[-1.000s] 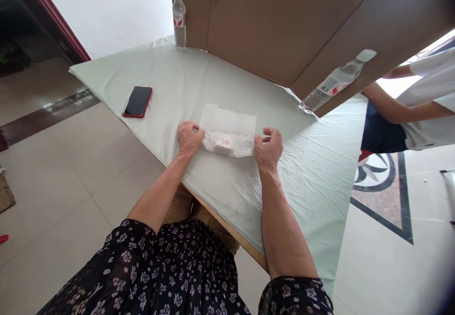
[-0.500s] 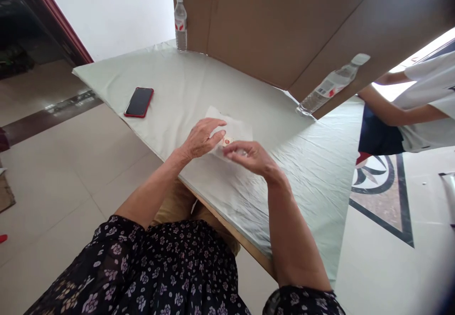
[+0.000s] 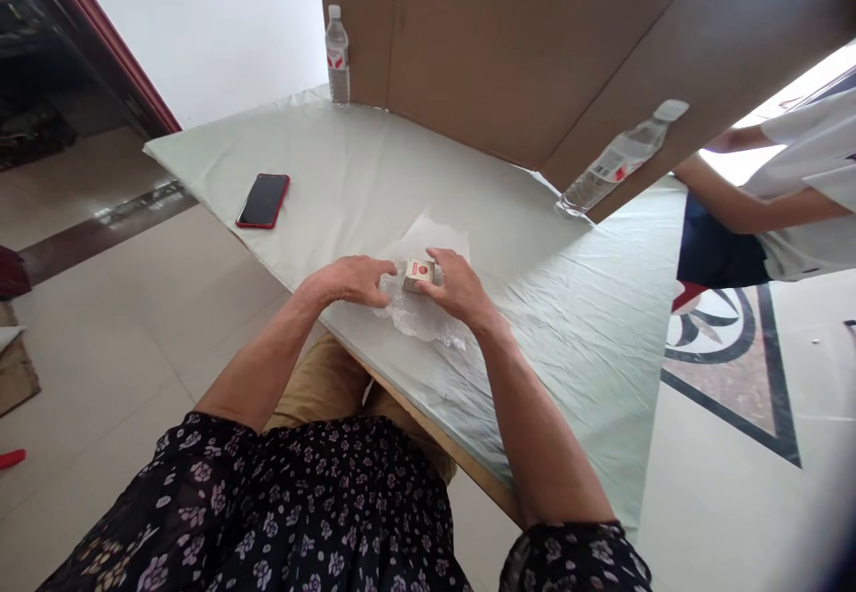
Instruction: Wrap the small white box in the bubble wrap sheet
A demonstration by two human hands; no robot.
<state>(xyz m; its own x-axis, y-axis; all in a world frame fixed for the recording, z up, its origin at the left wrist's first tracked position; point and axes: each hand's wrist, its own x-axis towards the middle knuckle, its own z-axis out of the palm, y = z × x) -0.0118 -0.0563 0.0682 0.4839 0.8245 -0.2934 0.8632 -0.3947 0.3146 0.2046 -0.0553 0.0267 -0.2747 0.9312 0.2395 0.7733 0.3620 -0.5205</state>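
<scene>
A small cream-coloured box (image 3: 419, 271) with a red print on top sits on a crumpled sheet of clear bubble wrap (image 3: 428, 317). My right hand (image 3: 458, 284) has its thumb at the near side of the box and its fingers at the far right corner, closed around it. To the left of the box is my left hand (image 3: 361, 280), its thumb and fingers apart and nothing between them. Its fingertips are close to the left edge of the bubble wrap.
A phone in a red case (image 3: 263, 201) lies to the left on the cloth-covered table (image 3: 321, 173). Water bottles stand against a large cardboard panel (image 3: 481, 48), one upright (image 3: 338, 61), another leaning (image 3: 621, 160). On the right, another person's arm (image 3: 728, 195) shows behind the panel.
My hands have moved apart, the left one leftward and nearer. More of the box and bubble wrap is now uncovered, and my right hand has come around the box.
</scene>
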